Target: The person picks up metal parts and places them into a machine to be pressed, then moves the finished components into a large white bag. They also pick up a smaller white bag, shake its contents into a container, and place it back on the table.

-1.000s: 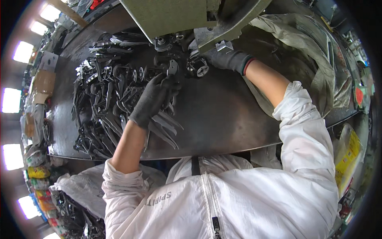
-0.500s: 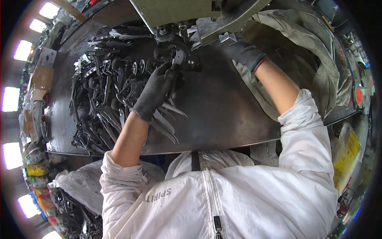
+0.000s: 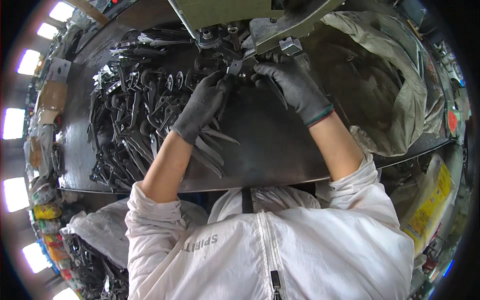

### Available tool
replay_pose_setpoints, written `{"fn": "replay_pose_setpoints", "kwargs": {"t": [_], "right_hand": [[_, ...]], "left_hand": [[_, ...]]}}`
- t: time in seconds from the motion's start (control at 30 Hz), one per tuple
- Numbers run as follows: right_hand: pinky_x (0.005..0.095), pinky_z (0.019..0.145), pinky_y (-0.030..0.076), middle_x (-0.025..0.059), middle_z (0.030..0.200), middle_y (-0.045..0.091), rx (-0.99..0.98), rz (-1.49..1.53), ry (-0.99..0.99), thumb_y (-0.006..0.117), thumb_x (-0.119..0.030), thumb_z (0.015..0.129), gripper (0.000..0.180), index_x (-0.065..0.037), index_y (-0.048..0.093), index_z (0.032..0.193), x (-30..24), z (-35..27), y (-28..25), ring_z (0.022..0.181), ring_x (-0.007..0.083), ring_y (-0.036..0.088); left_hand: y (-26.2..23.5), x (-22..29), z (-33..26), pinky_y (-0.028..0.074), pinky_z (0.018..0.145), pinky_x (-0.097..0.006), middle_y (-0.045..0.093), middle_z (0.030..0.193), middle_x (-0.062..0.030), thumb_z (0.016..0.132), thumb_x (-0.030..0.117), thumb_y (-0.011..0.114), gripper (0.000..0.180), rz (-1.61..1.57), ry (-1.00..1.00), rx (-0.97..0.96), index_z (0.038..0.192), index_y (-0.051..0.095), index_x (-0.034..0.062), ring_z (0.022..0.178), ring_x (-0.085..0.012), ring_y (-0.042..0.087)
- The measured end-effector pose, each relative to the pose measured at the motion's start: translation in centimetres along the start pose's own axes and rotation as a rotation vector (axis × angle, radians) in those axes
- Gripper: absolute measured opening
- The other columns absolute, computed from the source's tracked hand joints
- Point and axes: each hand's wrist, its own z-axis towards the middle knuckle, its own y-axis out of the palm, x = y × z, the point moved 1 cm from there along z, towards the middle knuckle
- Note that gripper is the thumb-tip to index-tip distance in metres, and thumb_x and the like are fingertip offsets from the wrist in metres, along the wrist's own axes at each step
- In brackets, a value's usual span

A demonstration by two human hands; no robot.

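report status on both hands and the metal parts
Left hand gripping a metal plate. Right hand gripping a dark lever. Loose parts pile at left; machine close ahead of both hands.

The left hand and right hand wear dark grey knitted gloves; the right glove's cuff is edged in green and dark red. A flat, silvery-grey metal part shows at the left fingertips, a narrow, blackish strip at the right. The heaped, curved metal parts on the left mix black, dark grey and bright silver. The smooth metal tabletop is dark grey, brownish in patches. The far machine body is dull olive-green; the crumpled cloth sack at right is grey-beige. The zipped fabric jacket, near, is white with grey lettering.
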Motion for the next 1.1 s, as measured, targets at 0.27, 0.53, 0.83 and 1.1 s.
{"fn": "replay_pose_setpoints", "kwargs": {"t": [0.27,0.53,0.83,1.1], "right_hand": [[0.0324,0.085,0.055,0.0105,0.108,0.073,-0.020,-0.357,-0.348,0.072,-0.016,0.096,0.027,0.002,0.069,0.117,1.2,1.1,0.4,0.096,0.0156,0.068],[0.0327,0.078,0.056,0.0093,0.106,0.071,-0.010,-0.332,-0.250,0.079,-0.019,0.094,0.041,0.003,0.060,0.123,0.1,1.0,2.4,0.092,0.0160,0.067],[0.0306,0.083,0.056,0.0076,0.109,0.072,-0.004,-0.227,-0.190,0.070,-0.013,0.099,0.029,0.001,0.065,0.124,0.7,0.9,1.4,0.098,0.0128,0.066],[0.0294,0.078,0.060,0.0027,0.104,0.069,-0.050,-0.068,0.046,0.064,-0.016,0.105,0.027,-0.001,0.065,0.127,2.7,0.1,1.7,0.087,0.0093,0.066]], "left_hand": [[-0.5,0.9,1.2,0.050,0.079,-0.028,0.067,0.104,-0.0017,0.105,0.015,0.051,0.030,-0.047,0.010,-0.156,0.128,0.063,-0.0012,0.087,-0.0102,0.058],[-1.3,1.5,0.6,0.050,0.079,-0.031,0.069,0.096,-0.0063,0.105,0.022,0.049,0.036,0.156,-0.098,-0.110,0.124,0.064,-0.0046,0.083,-0.0140,0.058],[-0.5,2.4,0.5,0.053,0.085,-0.036,0.073,0.100,-0.0154,0.106,0.024,0.051,0.038,0.242,-0.043,-0.027,0.125,0.066,-0.0053,0.092,-0.0190,0.067],[0.4,4.3,-2.6,0.056,0.083,-0.036,0.073,0.108,-0.0166,0.101,0.019,0.060,0.032,0.504,-0.050,0.087,0.128,0.064,0.0013,0.096,-0.0214,0.072]]}}
